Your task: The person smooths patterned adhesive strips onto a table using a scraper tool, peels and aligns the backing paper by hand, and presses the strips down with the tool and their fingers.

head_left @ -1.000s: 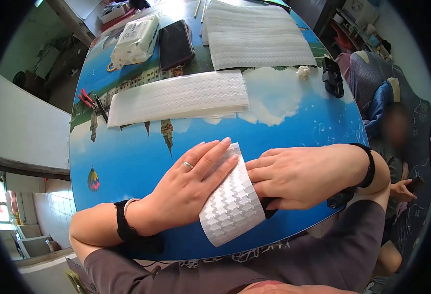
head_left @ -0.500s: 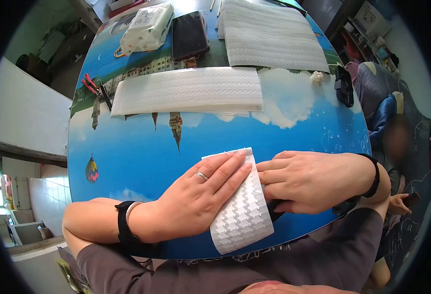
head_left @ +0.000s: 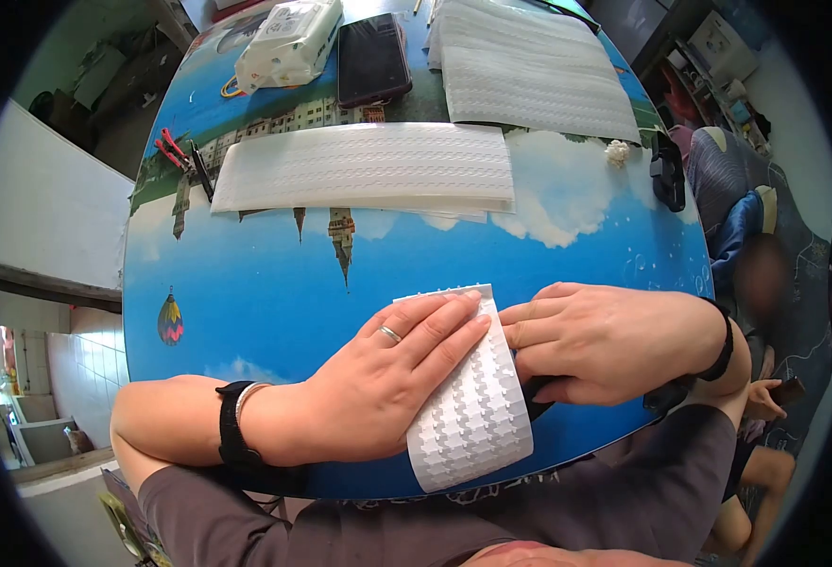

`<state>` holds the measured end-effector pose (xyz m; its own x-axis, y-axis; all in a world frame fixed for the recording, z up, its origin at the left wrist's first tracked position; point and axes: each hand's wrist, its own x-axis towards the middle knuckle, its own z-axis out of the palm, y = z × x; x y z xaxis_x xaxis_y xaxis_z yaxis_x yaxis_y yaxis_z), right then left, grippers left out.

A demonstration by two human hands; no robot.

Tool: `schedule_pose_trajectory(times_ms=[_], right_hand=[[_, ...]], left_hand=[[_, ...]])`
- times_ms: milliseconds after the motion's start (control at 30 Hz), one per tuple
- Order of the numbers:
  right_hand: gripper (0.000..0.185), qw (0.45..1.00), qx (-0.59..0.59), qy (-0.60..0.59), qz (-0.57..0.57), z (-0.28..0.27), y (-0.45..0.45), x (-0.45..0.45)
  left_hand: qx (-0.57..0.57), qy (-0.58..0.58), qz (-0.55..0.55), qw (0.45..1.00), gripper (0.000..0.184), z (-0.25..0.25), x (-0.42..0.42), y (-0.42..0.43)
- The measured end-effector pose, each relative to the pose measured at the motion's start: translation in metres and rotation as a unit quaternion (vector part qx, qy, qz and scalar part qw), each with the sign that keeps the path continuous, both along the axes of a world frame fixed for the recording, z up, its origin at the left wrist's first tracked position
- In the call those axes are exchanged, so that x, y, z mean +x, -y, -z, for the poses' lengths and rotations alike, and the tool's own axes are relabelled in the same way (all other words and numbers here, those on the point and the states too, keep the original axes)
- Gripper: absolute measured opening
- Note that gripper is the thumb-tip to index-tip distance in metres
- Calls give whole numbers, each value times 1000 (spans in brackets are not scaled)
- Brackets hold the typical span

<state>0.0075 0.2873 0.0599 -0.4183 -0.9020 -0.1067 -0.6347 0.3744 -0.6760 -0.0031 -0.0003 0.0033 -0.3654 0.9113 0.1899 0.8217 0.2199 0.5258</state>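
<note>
A white strip with a grey houndstooth pattern [head_left: 477,411] lies at the table's near edge, its lower end curving down. My left hand [head_left: 378,378] rests flat across its upper left part, fingers extended and slightly apart, a ring on one of them. At the strip's right edge is my right hand [head_left: 595,345], its fingers bent and the fingertips partly hidden by the strip. Something dark shows between its thumb and the strip, too hidden to make out.
Patterned white sheets [head_left: 368,170] lie mid-table, with a larger stack [head_left: 534,71] behind. Around them are a phone [head_left: 373,59], a wipes pack [head_left: 290,42], red-handled pliers [head_left: 172,149] and a black buckle-like object [head_left: 667,172]. Another person's hand [head_left: 765,399] holds a phone at right.
The view has shifted, so the table's objects appear displaced. Both hands stay at the strip in nearly the same pose, with my left hand still flat on it.
</note>
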Motion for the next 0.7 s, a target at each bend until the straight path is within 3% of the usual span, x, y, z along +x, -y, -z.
schedule_pose_trajectory(times_ms=[167, 267, 300, 367, 467, 533, 700], right_hand=[[21, 986, 4, 163, 37, -21, -27, -43], [23, 953, -122, 83, 264, -5, -13, -40], [27, 949, -116, 7, 293, 6, -7, -39], [34, 939, -188, -53, 284, 28, 12, -32], [48, 933, -196, -164, 255, 40, 23, -27], [51, 941, -157, -184, 236, 38, 25, -25], [53, 934, -187, -255, 165, 52, 36, -26]], left_hand=[[-19, -50, 13, 998, 81, 1, 3, -4], [-49, -114, 16, 992, 77, 3, 3, -5], [-46, -111, 12, 993, 75, 3, 3, -5], [-40, -105, 4, 994, 71, 2, 4, -6], [-30, -147, 2, 989, 70, 12, 6, -2], [-15, -124, -6, 992, 68, 8, 7, -3], [0, -100, -7, 995, 67, 11, 7, -4]])
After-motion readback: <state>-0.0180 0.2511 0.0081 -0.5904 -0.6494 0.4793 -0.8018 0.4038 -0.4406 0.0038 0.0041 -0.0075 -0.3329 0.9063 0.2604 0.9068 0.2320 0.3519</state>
